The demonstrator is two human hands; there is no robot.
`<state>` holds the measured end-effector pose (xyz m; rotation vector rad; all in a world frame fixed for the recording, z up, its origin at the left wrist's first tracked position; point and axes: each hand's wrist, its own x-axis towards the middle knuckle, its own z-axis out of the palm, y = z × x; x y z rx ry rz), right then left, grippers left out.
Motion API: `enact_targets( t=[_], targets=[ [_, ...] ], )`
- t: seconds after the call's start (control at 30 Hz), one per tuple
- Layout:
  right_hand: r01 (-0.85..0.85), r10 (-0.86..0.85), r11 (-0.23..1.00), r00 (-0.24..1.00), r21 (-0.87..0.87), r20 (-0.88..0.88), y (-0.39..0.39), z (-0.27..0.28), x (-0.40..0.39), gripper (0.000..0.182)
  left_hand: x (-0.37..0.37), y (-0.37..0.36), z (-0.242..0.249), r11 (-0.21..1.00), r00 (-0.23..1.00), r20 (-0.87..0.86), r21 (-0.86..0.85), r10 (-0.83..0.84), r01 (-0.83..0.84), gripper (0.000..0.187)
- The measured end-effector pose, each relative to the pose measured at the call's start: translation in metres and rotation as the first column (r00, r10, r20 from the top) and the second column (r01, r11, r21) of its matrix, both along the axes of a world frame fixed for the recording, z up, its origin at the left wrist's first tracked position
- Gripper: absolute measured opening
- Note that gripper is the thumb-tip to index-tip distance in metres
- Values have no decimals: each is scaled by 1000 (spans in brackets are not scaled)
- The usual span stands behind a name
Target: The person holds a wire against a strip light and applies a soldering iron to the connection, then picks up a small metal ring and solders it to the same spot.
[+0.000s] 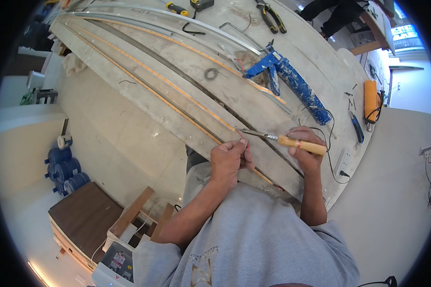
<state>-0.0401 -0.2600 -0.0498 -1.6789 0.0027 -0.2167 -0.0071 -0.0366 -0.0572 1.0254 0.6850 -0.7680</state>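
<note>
My right hand [307,155] grips a soldering iron [299,143] by its pale wooden handle. The iron's metal tip points left and meets, or nearly meets, the end of an orange-yellow LED strip [187,94]. Just below that tip, my left hand [229,160] is closed in a pinch on a thin red wire [241,136], which runs up to the strip's end. Whether tip, wire and strip touch is too small to tell. A second LED strip [148,91] passes beneath my left hand along the table's near edge.
A blue caulking gun [299,86] lies beyond my hands on the worktable [268,162]. Farther off are pliers [271,16], a screwdriver [177,8] and a hex key [234,29]. At right sit a utility knife [356,128], an orange heat gun [371,103] and a power strip [342,162].
</note>
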Motion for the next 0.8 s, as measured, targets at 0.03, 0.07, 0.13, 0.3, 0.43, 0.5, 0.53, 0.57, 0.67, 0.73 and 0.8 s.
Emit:
enact_targets(
  t=[0.03,0.07,0.13,0.3,0.43,0.5,0.53,0.57,0.67,0.73,0.8],
  targets=[
    [19,-18,999,1000,49,-20,0,-1,-1,32,0,0,0,1000,1000,-2,-1,1,-1,20],
    [18,-17,999,1000,49,-20,1,0,-1,32,0,0,0,1000,1000,-2,-1,1,-1,20],
    [38,-38,996,999,83,-2,1,1,-1,32,1,1,1,1000,1000,-4,13,-15,15,20],
    [12,-12,1000,1000,26,0,-2,-2,-2,32,0,1,-1,1000,1000,-3,9,-12,12,20],
    [11,-11,1000,1000,1,0,-1,-1,-2,32,0,1,0,1000,1000,-1,0,-9,9,19],
    [10,-10,1000,1000,4,-6,0,-1,-1,31,0,1,0,1000,1000,-3,-2,-7,7,19],
    [9,-9,1000,1000,7,-11,0,0,-1,31,0,1,0,1000,1000,-4,-4,-5,5,19],
    [9,-9,1000,1000,7,-11,0,0,-1,31,0,1,0,1000,1000,-5,-4,-5,5,19],
    [2,-2,1000,1000,9,-15,0,0,-1,31,0,1,0,1000,1000,0,-8,-5,5,19],
    [6,-6,1000,1000,5,-21,-1,-1,-2,31,0,1,0,1000,1000,-6,3,-6,6,19],
    [7,-7,1000,1000,11,-23,-1,-1,-2,32,0,1,0,1000,1000,-3,-4,-2,2,19]
  ],
)
